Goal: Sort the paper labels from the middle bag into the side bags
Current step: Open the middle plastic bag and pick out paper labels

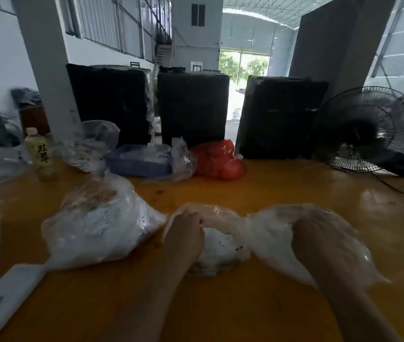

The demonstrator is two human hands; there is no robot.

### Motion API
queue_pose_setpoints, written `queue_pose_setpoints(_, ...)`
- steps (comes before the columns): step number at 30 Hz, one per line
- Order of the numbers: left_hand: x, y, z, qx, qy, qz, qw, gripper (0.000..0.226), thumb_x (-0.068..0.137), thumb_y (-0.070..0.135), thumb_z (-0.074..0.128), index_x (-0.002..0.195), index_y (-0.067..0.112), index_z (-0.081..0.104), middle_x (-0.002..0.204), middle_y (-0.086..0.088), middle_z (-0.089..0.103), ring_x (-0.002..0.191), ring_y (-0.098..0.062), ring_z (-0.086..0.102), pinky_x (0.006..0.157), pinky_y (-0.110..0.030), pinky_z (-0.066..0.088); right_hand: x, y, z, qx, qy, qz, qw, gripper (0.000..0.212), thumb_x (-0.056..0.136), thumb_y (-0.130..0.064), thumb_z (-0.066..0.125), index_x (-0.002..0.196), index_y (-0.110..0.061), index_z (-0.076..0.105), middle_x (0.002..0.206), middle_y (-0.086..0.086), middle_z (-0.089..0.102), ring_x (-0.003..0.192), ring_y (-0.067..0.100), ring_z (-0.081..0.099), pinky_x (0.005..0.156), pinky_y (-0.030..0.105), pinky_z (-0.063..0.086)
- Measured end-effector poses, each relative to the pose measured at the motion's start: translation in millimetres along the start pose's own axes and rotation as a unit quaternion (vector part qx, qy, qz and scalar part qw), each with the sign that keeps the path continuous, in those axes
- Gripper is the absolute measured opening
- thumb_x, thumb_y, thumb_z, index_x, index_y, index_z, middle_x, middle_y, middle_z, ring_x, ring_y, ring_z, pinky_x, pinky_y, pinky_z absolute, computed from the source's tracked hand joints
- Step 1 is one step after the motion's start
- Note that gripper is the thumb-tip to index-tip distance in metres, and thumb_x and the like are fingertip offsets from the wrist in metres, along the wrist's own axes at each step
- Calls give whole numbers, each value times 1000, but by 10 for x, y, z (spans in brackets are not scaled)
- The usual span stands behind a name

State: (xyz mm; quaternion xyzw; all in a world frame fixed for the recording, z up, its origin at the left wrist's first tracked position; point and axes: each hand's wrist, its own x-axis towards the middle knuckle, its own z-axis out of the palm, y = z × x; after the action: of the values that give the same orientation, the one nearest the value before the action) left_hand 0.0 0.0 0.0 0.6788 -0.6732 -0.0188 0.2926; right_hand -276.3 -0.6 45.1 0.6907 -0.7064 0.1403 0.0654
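Note:
Three clear plastic bags lie on the orange table (pixel 220 304). The left bag (pixel 97 225) holds white and brownish paper labels. In the middle bag (pixel 223 253) lies a heap of white paper labels (pixel 220 240). My left hand (pixel 186 230) reaches into this bag, its fingers curled over the top of the heap. The right bag (pixel 272 230) lies against the middle one. Inside it is my right hand (pixel 319 240), seen dimly through the film, and its fingers are hidden.
A white flat box (pixel 5 294) lies at the near left. Behind the bags stand a drink bottle (pixel 40 154), a blue tray in plastic (pixel 139 161), a red bag (pixel 218 159), three black wrapped blocks (pixel 193 109) and a fan (pixel 366 129) with its cable.

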Motion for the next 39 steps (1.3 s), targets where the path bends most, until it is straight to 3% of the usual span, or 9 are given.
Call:
queue_pose_setpoints(4,-1,-44,158,36,-28,23,999,23,105,31,53,123,27,67,125,7,65,112,-11,57,100,-31,51,205,195,115,-47,-51,19,997,28,96,-18,53,116,-23,72,121,1,67,107,18,61,95,31,47)
queue_pose_setpoints(6,-34,-43,213,49,-37,50,997,26,107,34,48,123,28,67,128,8,63,115,-12,55,103,-31,47,265,200,144,-69,-65,19,995,31,97,-17,52,122,-20,70,126,4,65,115,21,60,101,34,46)
queue_pose_setpoints(14,-205,-21,138,53,32,98,993,29,106,37,44,125,31,65,132,12,56,125,-10,46,105,-27,39,179,159,-9,-85,11,-14,996,28,101,-25,49,98,-36,74,100,-14,69,82,1,61,74,17,45)
queue_pose_setpoints(19,-252,24,102,-25,92,143,985,16,98,19,64,111,17,74,115,0,69,111,-20,61,96,-33,50,140,69,-37,127,39,19,991,38,95,-13,55,57,-9,56,52,9,61,50,23,63,46,30,45)
queue_pose_setpoints(22,-267,36,144,-105,95,152,978,15,99,21,67,112,17,73,113,1,69,108,-13,60,94,-26,48,92,-131,-75,259,46,26,964,21,94,-19,66,75,-9,67,62,7,67,56,25,65,47,38,48)
queue_pose_setpoints(25,-305,57,135,-270,20,78,960,20,100,43,66,118,35,64,111,17,68,102,0,64,87,-16,52,-10,-425,-46,435,-18,1,900,12,91,-30,72,84,-21,68,67,-9,67,52,7,61,52,22,46)
queue_pose_setpoints(29,-300,65,71,-431,-55,-21,900,49,86,75,48,118,43,65,110,26,71,98,0,71,86,-22,58,-92,-847,89,512,-121,-31,850,20,93,-40,69,86,-21,70,61,-7,64,50,6,56,53,20,43)
queue_pose_setpoints(35,-292,-36,83,-449,-3,-70,891,15,96,50,69,100,39,78,91,10,79,86,-5,74,77,-20,57,-74,-1171,271,488,-112,-73,862,19,96,-35,65,82,-22,69,61,-6,67,48,4,56,51,19,45)
queue_pose_setpoints(39,-303,-72,139,-472,-5,-134,872,13,97,39,71,98,34,82,92,8,81,90,-7,76,84,-32,59,-66,-1151,360,480,-114,-60,868,18,93,-39,68,85,-23,66,69,-5,72,57,9,67,54,17,50)
